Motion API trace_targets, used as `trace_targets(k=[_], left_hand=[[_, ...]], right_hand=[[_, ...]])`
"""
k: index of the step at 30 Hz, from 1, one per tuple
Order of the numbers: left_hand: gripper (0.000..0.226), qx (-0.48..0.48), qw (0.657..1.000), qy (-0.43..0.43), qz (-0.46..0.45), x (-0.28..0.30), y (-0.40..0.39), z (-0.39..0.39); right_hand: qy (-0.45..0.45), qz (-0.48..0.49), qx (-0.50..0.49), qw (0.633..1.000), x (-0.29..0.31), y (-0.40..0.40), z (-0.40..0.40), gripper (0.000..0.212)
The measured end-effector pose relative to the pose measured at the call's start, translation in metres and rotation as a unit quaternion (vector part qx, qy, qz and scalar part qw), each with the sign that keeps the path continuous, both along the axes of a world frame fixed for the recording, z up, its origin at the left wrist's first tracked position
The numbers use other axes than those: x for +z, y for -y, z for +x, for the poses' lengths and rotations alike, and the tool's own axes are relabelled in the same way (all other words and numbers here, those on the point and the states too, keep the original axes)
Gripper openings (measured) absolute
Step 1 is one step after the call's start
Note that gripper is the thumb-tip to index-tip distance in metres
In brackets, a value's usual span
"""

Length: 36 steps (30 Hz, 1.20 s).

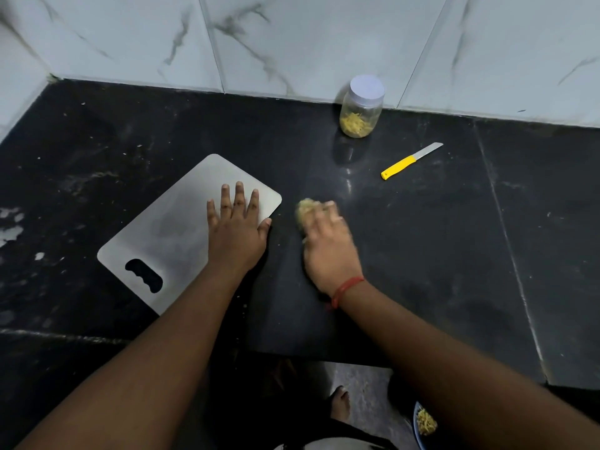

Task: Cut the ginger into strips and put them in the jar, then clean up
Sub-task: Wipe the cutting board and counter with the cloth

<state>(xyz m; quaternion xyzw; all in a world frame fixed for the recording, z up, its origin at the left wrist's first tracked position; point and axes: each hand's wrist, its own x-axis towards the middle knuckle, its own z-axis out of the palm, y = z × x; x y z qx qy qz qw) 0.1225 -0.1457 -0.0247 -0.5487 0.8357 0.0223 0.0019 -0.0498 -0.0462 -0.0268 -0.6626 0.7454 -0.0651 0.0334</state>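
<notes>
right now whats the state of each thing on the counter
jar: upright, lid on, ginger strips inside
knife: lying flat, untouched
steel board: flat, bare, left hand pressed open on it
scrub pad: under right hand, on the counter, blurred
blue dish: below counter edge, holds scraps

— What is the room like?
— A glossy black stone countertop (422, 254), speckled with pale crumbs and crossed by thin seams, meets a white grey-veined marble-tile wall (292, 37).
— And below?
— A strip of grey speckled floor (363, 394) past the counter's front edge.
</notes>
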Motion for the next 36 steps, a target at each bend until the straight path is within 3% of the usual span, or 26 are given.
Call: trace_targets(k=[2,3,5,6,9,10,13,14,17,18,21,25,28,29,33,36], left_hand=[[0.069,0.000,1.000,-0.001,0.004,0.001,-0.002,0.002],[0.069,0.002,1.000,-0.002,0.003,0.002,-0.003,0.003],[0.068,0.006,1.000,-0.006,0.001,0.003,-0.004,0.006],[0.069,0.006,1.000,-0.006,0.000,0.003,-0.005,0.007],[0.069,0.007,1.000,-0.007,0.006,0.002,-0.008,0.010],[0.069,0.007,1.000,-0.009,0.004,0.003,-0.009,0.011],[0.069,0.004,1.000,-0.008,-0.007,0.004,-0.013,0.013],[0.069,0.004,1.000,-0.007,-0.009,0.004,-0.014,0.013],[0.069,-0.003,1.000,-0.010,0.001,0.005,-0.022,0.002],[0.069,-0.008,1.000,-0.011,0.001,0.007,-0.024,-0.002],[0.069,-0.031,0.999,-0.012,-0.004,0.009,-0.032,-0.014],[0.070,-0.046,0.999,0.000,0.003,0.009,-0.040,-0.022],[0.069,-0.048,0.999,0.007,0.002,0.010,-0.041,-0.026],[0.069,-0.047,0.999,0.007,0.001,0.010,-0.042,-0.027],[0.069,-0.055,0.998,0.006,0.006,0.007,-0.050,-0.036],[0.069,-0.056,0.998,0.004,0.002,0.008,-0.054,-0.039]], right_hand=[[-0.026,-0.002,0.138,0.990,-0.002,-0.008,-0.010,0.060],[-0.016,0.001,0.116,0.993,0.000,-0.006,-0.025,0.060],[0.008,-0.018,-0.041,0.999,0.006,-0.008,-0.036,0.060],[0.009,-0.006,-0.073,0.997,0.006,-0.013,-0.029,0.061],[-0.031,0.006,0.113,0.993,-0.001,-0.046,-0.011,0.060],[-0.034,0.006,0.119,0.992,0.000,-0.053,-0.025,0.059],[-0.004,-0.016,-0.109,0.994,0.002,-0.071,-0.053,0.057],[-0.011,-0.003,-0.121,0.993,-0.001,-0.077,-0.047,0.058],[-0.040,0.017,0.043,0.998,-0.004,-0.104,-0.045,0.057],[-0.035,0.017,0.022,0.999,-0.002,-0.107,-0.059,0.057],[-0.006,-0.008,-0.176,0.984,0.000,-0.116,-0.078,0.057],[-0.055,0.020,-0.022,0.998,-0.004,-0.143,-0.083,0.057],[-0.021,-0.022,-0.226,0.974,0.001,-0.149,-0.110,0.058],[-0.015,-0.022,-0.251,0.968,0.000,-0.150,-0.099,0.059],[-0.036,0.013,0.004,0.999,-0.002,-0.165,-0.075,0.058],[-0.004,-0.001,-0.164,0.986,0.008,-0.163,-0.084,0.060]])
